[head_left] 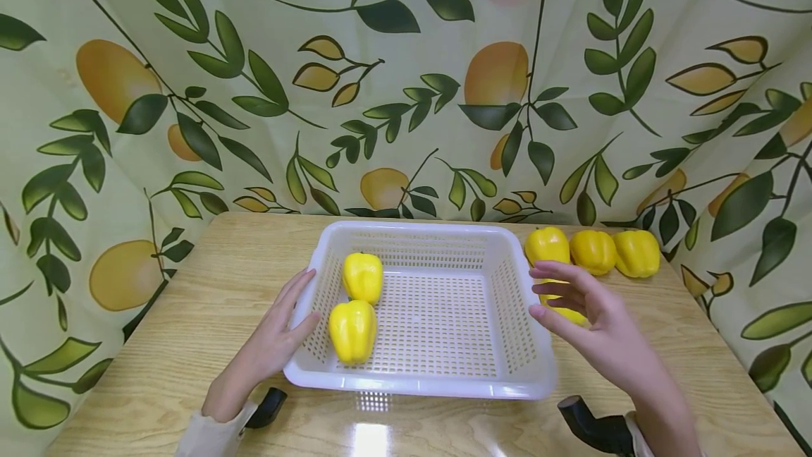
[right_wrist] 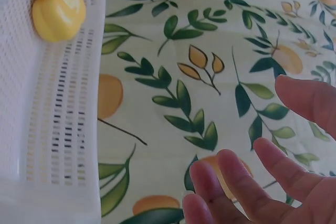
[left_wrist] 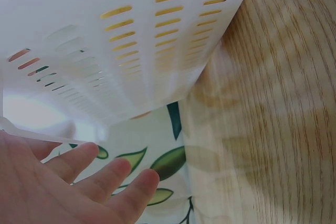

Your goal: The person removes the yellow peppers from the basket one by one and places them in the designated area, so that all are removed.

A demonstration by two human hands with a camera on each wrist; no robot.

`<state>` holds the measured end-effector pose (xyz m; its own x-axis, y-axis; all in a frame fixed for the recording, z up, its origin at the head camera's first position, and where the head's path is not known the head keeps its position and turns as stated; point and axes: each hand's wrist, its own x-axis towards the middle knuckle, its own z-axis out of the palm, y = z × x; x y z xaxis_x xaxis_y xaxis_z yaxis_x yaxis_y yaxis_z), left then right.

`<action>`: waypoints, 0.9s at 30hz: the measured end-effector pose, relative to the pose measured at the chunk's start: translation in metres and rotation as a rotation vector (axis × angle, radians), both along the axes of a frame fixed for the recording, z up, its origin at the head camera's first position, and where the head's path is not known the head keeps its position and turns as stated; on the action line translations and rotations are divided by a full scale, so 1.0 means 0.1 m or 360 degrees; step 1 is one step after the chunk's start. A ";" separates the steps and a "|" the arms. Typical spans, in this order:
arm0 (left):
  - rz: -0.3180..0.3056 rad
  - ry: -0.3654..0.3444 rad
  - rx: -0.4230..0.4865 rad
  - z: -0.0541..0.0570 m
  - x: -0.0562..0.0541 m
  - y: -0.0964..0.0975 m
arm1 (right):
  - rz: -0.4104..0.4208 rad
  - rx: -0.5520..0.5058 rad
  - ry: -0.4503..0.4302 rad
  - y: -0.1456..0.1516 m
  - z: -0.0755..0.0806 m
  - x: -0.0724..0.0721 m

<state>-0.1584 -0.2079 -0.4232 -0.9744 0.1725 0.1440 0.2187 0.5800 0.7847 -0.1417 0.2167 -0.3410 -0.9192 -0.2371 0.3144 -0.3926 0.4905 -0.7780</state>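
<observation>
A white plastic basket point(head_left: 433, 316) with slotted walls stands on the wooden table. Two yellow bell peppers point(head_left: 352, 331) lie inside it along the left wall. My left hand point(head_left: 269, 336) is at the basket's left rim, its fingers extended along the outside; in the left wrist view the hand point(left_wrist: 89, 182) shows beside the slotted wall. Just off the right rim, my right hand point(head_left: 593, 316) is held with spread, slightly bent fingers and nothing between them. Partly hidden behind it is a yellow bell pepper point(head_left: 574, 314) on the table.
More yellow bell peppers point(head_left: 593, 252) sit in a row at the table's back right, beyond the basket. Behind the wooden table point(head_left: 165, 344) hangs a curtain point(head_left: 406, 90) printed with leaves and orange fruit. A black strap piece point(head_left: 593, 425) is at each wrist.
</observation>
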 end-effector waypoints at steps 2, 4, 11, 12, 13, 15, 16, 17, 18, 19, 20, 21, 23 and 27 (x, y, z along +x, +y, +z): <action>0.0002 -0.0004 -0.0003 0.00 0.00 0.00 | 0.0023 -0.0005 -0.0014 -0.05 -0.02 0.00; 0.0005 -0.0010 -0.0006 0.00 0.00 0.00 | 0.0040 -0.0002 -0.0038 -0.10 -0.03 -0.01; 0.0010 -0.0014 -0.0015 0.01 0.01 0.00 | 0.0082 0.0005 -0.0148 -0.25 -0.06 -0.01; 0.0009 -0.0012 -0.0016 0.01 0.01 0.00 | 0.0090 0.0001 -0.0155 -0.28 -0.07 -0.01; 0.0008 -0.0009 -0.0017 0.02 0.01 0.00 | 0.0093 0.0002 -0.0166 -0.30 -0.07 -0.01; 0.0005 -0.0007 -0.0018 0.02 0.00 0.01 | 0.0104 -0.0003 -0.0178 -0.34 -0.09 -0.01; 0.0004 -0.0005 -0.0018 0.02 0.00 0.01 | 0.0106 -0.0004 -0.0187 -0.36 -0.10 -0.01; 0.0003 -0.0006 -0.0017 0.02 0.00 0.01 | 0.0109 -0.0004 -0.0200 -0.39 -0.11 -0.01; 0.0002 -0.0006 -0.0014 0.02 0.00 0.01 | 0.0112 -0.0006 -0.0211 -0.41 -0.12 -0.02; 0.0002 -0.0007 -0.0012 0.02 0.00 0.01 | 0.0116 -0.0008 -0.0222 -0.44 -0.13 -0.02; 0.0002 -0.0008 -0.0012 0.02 0.00 0.01 | 0.0123 -0.0015 -0.0228 -0.46 -0.14 -0.02; 0.0004 -0.0008 -0.0012 0.02 0.00 0.01 | 0.0124 -0.0015 -0.0239 -0.49 -0.16 -0.03; 0.0007 -0.0013 -0.0013 0.01 0.00 0.01 | 0.0135 -0.0019 -0.0253 -0.54 -0.19 -0.04; 0.0015 -0.0022 -0.0016 0.02 0.01 0.01 | 0.0158 -0.0022 -0.0280 -0.65 -0.25 -0.06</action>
